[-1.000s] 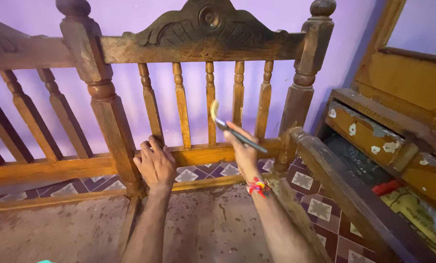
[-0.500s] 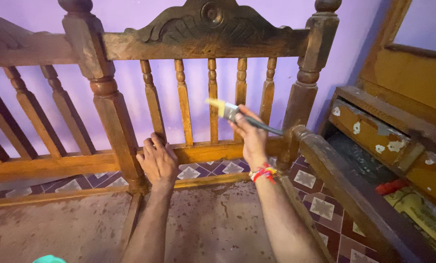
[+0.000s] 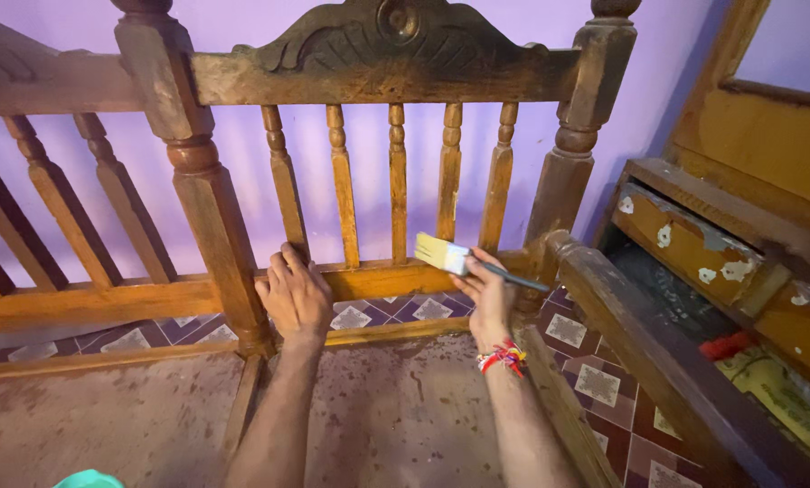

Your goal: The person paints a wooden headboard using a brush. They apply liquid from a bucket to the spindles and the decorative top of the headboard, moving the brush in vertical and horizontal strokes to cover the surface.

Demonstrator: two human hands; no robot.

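From the head camera you look down on a wooden bench back [image 3: 378, 63] with a carved crest and turned spindles, and everything else sits relative to its lower rail [image 3: 378, 276].

Your left hand [image 3: 295, 294] lies flat on that rail, fingers spread over its top edge just right of the thick turned post [image 3: 206, 199]; it presses on the wood and clasps nothing. Your right hand [image 3: 488, 298] is closed around the dark handle of a flat paintbrush [image 3: 455, 258], whose pale bristles point left and hover just above the rail, below the two right-hand spindles [image 3: 473, 176]. A red thread band [image 3: 504, 357] circles that wrist.

As for progress, I judge the spindles and rail already carry an uneven amber gloss, darker on the crest and posts, while the seat board [image 3: 396, 407] below the rail looks dull, speckled and uncoated. How much of the shine is fresh the picture does not tell.

For room: the gaps between spindles are narrow, and the right corner post [image 3: 577, 154] and the sloping armrest [image 3: 658, 352] close in just right of your brush hand. Left of the thick post the rail runs on freely. Beyond the armrest stands a worn cabinet [image 3: 730, 244] with peeling patches, near but apart. Patterned floor tiles [image 3: 595, 375] show beneath the rail.
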